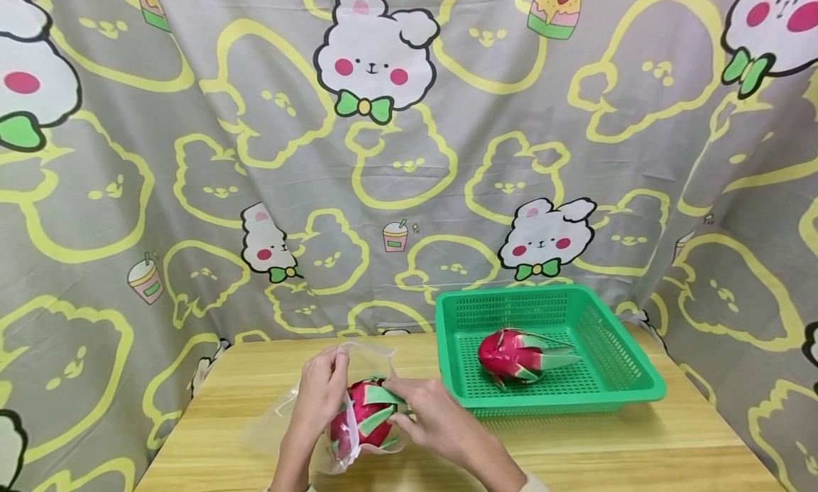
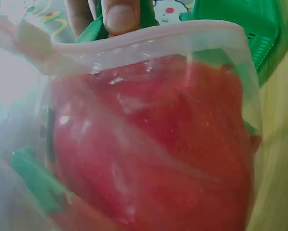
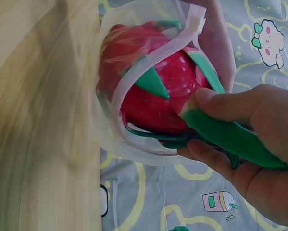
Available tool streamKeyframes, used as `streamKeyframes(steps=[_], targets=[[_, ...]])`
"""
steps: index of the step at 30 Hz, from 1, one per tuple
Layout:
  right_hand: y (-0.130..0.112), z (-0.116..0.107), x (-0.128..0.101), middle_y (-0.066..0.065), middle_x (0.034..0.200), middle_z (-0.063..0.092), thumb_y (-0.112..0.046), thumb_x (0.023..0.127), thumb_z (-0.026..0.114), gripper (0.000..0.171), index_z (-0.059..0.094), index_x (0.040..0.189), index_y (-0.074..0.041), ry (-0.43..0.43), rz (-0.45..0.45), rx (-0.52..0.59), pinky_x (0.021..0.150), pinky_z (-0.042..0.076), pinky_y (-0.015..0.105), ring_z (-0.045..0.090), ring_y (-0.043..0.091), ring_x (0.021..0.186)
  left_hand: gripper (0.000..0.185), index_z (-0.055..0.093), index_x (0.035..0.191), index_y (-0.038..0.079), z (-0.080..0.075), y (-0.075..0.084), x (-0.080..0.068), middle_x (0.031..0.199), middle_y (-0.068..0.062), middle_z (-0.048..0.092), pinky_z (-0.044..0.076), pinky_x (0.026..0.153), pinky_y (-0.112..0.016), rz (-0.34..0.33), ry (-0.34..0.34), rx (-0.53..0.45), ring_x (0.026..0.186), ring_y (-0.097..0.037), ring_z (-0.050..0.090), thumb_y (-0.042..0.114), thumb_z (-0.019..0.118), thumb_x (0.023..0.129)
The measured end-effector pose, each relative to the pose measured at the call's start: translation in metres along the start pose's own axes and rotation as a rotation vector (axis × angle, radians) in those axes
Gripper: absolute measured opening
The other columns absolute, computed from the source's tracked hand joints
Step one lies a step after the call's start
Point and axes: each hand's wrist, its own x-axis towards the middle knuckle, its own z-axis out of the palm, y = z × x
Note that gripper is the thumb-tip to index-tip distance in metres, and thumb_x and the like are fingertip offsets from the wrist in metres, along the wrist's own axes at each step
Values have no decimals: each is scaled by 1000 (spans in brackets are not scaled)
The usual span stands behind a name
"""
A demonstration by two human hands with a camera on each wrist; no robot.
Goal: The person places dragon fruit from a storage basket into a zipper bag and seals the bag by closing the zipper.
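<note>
**Dragon fruit half inside clear bag, both hands engaged**

While the left hand (image 1: 322,396) pinches the rim of the clear plastic bag (image 1: 300,424) and holds its mouth up, the right hand (image 1: 434,417) grips the green leafy end of a red dragon fruit (image 1: 366,414). The grip of the right hand is clamped on those green scales: in the right wrist view the thumb and fingers (image 3: 230,103) close around a long green scale, with the red body of the fruit (image 3: 153,91) seated inside the bag's white-edged opening (image 3: 148,62). The grip of the left hand is closed on the bag's edge; the left wrist view shows a thumb (image 2: 120,17) pressed on the rim of the bag (image 2: 148,41), with the red skin of the fruit (image 2: 153,163) filling the bag behind the film.

The fruit sits low at the front centre of the wooden surface (image 1: 607,449), partly in the bag, its green end toward the right hand. The bag's far part lies flat on the surface to the left.

A green plastic basket (image 1: 629,382) stands on the surface just to the right of the hands, apart from them. A second dragon fruit (image 1: 517,357) lies on its side in the basket. A grey cloth with cartoon rabbits (image 1: 377,52) hangs behind and to both sides.
</note>
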Motion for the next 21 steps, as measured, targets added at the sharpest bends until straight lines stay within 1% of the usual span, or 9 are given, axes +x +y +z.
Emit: streamKeyframes(steps=[2, 5, 8, 9, 12, 15, 17, 19, 21], targets=[[-1, -1, -1, 10, 126, 70, -8, 93, 75, 41, 64, 132, 0, -19, -10, -2, 87, 52, 16, 66, 12, 113, 43, 39, 61, 13, 0, 0, 0, 61, 3, 36, 32, 55, -26, -7, -4, -6, 55, -10, 31, 9, 46, 103], [-3, -2, -3, 17, 133, 66, -3, 95, 72, 43, 61, 136, 3, -24, -32, -17, 91, 53, 22, 64, 20, 120, 43, 39, 61, 14, 0, 0, 0, 61, 3, 36, 34, 55, -26, -16, 1, -7, 55, -10, 33, 9, 47, 103], [-4, -2, -3, 19, 134, 65, -3, 95, 71, 43, 61, 136, 3, -5, -48, -21, 94, 53, 26, 63, 23, 123, 43, 39, 61, 14, 0, 0, 0, 60, 3, 35, 35, 57, -27, -21, 10, -7, 56, -11, 34, 9, 47, 103], [-5, -2, -4, 18, 132, 66, -5, 95, 71, 42, 62, 135, 3, 9, -47, -12, 93, 54, 25, 64, 22, 121, 42, 40, 61, 13, 0, 0, 0, 60, 3, 35, 35, 57, -27, -23, 13, -7, 56, -12, 34, 9, 47, 103], [-6, 1, -3, 12, 122, 72, -11, 94, 73, 36, 68, 127, 1, 92, -17, 58, 87, 54, 19, 68, 14, 112, 42, 39, 62, 13, -1, 1, 0, 61, 4, 34, 34, 58, -27, -26, 15, -9, 57, -12, 34, 9, 47, 103], [-7, 6, -1, 6, 106, 77, -16, 89, 79, 29, 74, 113, -2, 221, 6, 115, 76, 53, 13, 72, 8, 97, 42, 39, 61, 13, -1, 1, 0, 60, 4, 32, 33, 57, -27, -32, 21, -20, 57, -12, 33, 9, 47, 102], [-7, 10, 0, 4, 99, 78, -17, 85, 83, 26, 76, 106, -3, 298, 1, 130, 72, 53, 12, 73, 6, 89, 42, 38, 61, 13, -1, 1, 0, 60, 4, 32, 32, 56, -27, -37, 26, -26, 57, -12, 33, 8, 47, 102], [-7, 13, 1, 4, 96, 78, -18, 81, 86, 26, 76, 102, -4, 357, -11, 124, 71, 54, 13, 73, 7, 86, 42, 38, 61, 13, 0, 1, 0, 60, 4, 32, 32, 56, -27, -36, 37, -27, 57, -13, 33, 7, 47, 102], [-8, 17, 2, 5, 96, 78, -16, 80, 86, 27, 76, 102, -3, 389, -20, 117, 72, 55, 15, 74, 10, 87, 43, 38, 61, 13, 0, 2, 0, 60, 4, 32, 32, 56, -27, -34, 43, -26, 57, -13, 34, 8, 48, 102]])
